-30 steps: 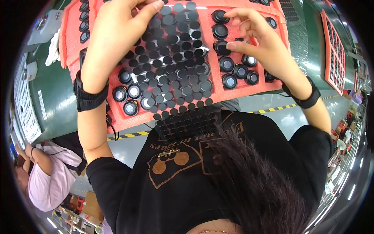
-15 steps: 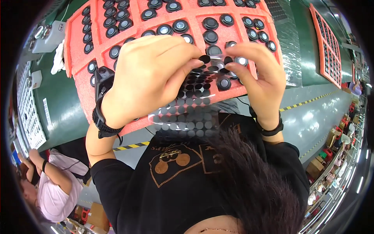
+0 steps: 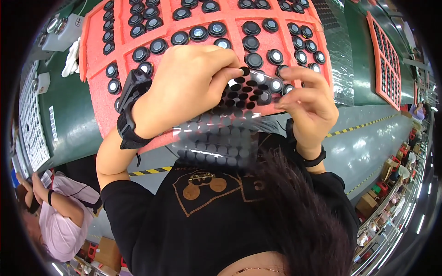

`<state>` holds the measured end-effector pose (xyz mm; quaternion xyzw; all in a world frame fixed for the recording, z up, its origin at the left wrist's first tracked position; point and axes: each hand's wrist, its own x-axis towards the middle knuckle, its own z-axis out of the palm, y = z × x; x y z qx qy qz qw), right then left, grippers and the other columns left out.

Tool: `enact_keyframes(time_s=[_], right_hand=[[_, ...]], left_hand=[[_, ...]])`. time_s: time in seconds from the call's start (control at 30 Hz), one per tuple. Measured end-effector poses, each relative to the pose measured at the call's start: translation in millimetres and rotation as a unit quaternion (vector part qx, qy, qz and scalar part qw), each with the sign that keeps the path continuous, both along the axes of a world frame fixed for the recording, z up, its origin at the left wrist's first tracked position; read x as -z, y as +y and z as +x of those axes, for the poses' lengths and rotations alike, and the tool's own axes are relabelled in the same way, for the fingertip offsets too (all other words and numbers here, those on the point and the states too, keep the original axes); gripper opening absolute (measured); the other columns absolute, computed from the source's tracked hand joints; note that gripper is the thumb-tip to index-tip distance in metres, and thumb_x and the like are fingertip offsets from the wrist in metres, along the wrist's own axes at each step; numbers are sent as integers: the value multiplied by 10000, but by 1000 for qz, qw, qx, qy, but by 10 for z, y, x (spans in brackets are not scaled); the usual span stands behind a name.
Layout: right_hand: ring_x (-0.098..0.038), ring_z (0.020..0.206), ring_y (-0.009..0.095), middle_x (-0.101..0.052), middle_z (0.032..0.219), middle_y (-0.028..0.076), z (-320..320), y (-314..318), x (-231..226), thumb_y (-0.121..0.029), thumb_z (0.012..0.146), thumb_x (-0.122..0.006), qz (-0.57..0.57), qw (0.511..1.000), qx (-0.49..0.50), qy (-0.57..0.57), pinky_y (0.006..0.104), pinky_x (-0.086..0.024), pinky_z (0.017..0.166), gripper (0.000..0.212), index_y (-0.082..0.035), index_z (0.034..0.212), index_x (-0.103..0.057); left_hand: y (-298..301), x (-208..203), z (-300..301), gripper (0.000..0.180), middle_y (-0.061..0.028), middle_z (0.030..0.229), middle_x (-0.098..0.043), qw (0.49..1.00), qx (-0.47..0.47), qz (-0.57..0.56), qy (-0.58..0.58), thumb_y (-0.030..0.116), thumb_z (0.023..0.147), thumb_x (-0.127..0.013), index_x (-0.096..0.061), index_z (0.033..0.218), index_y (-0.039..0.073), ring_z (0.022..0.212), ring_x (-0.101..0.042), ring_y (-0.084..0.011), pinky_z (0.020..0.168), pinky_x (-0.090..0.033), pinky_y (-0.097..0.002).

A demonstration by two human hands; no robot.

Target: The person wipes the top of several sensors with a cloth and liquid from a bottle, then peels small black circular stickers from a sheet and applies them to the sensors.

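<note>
My left hand (image 3: 189, 87) pinches the upper edge of a clear film sheet (image 3: 209, 145) covered in rows of black round stickers. The sheet curves down toward my shirt over the front edge of a pink foam tray (image 3: 100, 108). Beside the sheet's upper right side is my right hand (image 3: 313, 103), its thumb and fingers curled toward each other. What lies between those fingertips is too small to make out. Black round parts (image 3: 198, 33) with pale centres sit in the tray's compartments, some partly hidden behind my hands and the film.
The tray rests on a green table (image 3: 76, 124), with a white cloth (image 3: 71, 60) and a white container (image 3: 62, 34) to its left. Another pink tray (image 3: 386, 64) stands at the far right. A person in a pale pink top (image 3: 64, 221) sits at the lower left.
My right hand has moved down and slightly right from the sheet's top edge, its fingers shifting. The film's upper part now spreads flatter, showing more black stickers. My left hand keeps its pinch.
</note>
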<state>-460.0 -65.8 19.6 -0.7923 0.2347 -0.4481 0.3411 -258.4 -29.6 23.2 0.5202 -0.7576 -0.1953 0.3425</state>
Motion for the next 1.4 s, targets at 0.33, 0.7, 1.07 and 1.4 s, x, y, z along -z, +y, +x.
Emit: enact_keyframes(time_s=[0.33,0.7,1.07,1.4], right_hand=[[-596,788,167,-617,839,116,202,72,49,159,680,-585,91,995,22,45,281,-490,721,364,26,1018,-551],[-559,791,127,-619,759,48,60,-19,265,64,683,-649,147,983,-30,-107,255,-411,800,409,-9,1024,-434],[-545,826,150,-613,754,80,-83,-156,439,104,692,-627,233,971,47,37,272,-390,839,462,8,1065,-372],[-577,735,134,-623,750,55,-101,-139,501,88,693,-644,251,966,47,34,256,-439,749,423,4,1036,-412]], left_hand=[[4,22,-57,98,-102,655,-564,999,47,-23,15,41,701,-630,-582,783,18,603,-554,-272,542,-437,-328],[4,-6,-2,93,-86,672,-587,997,63,-14,40,49,718,-620,-602,803,18,601,-567,-229,552,-439,-291],[-143,-43,442,139,-36,701,-612,985,-139,95,-40,98,783,-612,-626,889,10,614,-537,-74,572,-423,-214],[-172,-224,268,102,-128,599,-576,979,-168,106,-39,51,713,-621,-608,757,-40,521,-557,-184,513,-424,-262]])
